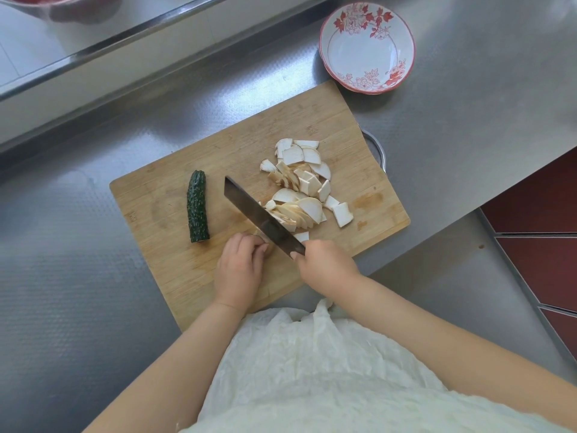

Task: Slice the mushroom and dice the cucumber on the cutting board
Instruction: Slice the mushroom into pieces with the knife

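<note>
The right hand point(324, 264) grips the cleaver point(262, 218) by its handle, blade down at the sliced mushroom pile point(303, 189), while the left hand point(242, 264) curls over what is probably the last mushroom stub, mostly hidden. Mushroom slicing looks nearly done. Next, the untouched cucumber point(197, 206), lying left on the cutting board point(156, 201), needs dicing.

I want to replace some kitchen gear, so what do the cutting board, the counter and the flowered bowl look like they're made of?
The rectangular tan cutting board looks like bamboo or wood: matte, with fine parallel strips. The grey counter seems stainless steel, with a brushed sheen and soft reflections. The white bowl with red flowers looks like glazed ceramic, though melamine is possible.
</note>
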The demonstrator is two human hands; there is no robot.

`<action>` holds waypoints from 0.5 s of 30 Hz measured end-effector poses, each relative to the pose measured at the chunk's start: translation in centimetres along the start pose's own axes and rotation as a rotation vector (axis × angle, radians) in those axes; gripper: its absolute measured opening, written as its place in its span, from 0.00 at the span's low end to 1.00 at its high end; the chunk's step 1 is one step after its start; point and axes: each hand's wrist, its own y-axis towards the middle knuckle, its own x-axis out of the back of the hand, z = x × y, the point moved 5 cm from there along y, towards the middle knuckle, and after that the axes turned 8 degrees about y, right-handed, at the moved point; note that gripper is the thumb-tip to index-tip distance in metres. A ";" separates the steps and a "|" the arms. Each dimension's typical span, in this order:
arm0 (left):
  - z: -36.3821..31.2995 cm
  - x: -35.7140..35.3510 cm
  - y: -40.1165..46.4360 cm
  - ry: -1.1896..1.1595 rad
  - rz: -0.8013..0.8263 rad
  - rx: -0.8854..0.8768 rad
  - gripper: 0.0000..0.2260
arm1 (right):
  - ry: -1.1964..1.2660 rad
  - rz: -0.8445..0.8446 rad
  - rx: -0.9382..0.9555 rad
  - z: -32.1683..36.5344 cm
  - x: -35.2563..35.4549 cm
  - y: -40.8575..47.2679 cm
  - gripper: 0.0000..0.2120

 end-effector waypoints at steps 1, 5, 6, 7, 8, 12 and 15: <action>0.0 0.0 0.0 -0.004 0.001 0.003 0.11 | 0.023 -0.003 0.002 -0.1 0.1 -0.2 0.14; 0.1 0.0 -0.1 0.001 0.009 -0.009 0.12 | -0.068 -0.059 0.075 -0.2 -0.2 -1.7 0.15; 0.1 0.0 -0.1 0.000 0.011 -0.017 0.12 | -0.099 -0.080 0.097 -0.2 -0.4 -2.0 0.15; 0.2 0.1 -0.1 0.000 0.015 -0.022 0.12 | -0.122 -0.097 0.112 -0.2 -0.5 -2.2 0.14; 0.1 0.1 -0.1 0.002 0.017 -0.023 0.12 | -0.137 -0.110 0.122 -0.2 -0.5 -2.4 0.14; 0.0 0.1 0.0 0.006 0.016 -0.015 0.14 | -0.200 -0.100 0.148 0.0 -0.5 -3.2 0.12; 0.2 0.0 -0.1 0.007 -0.005 -0.026 0.14 | -0.247 -0.084 0.156 0.2 -0.4 -3.8 0.10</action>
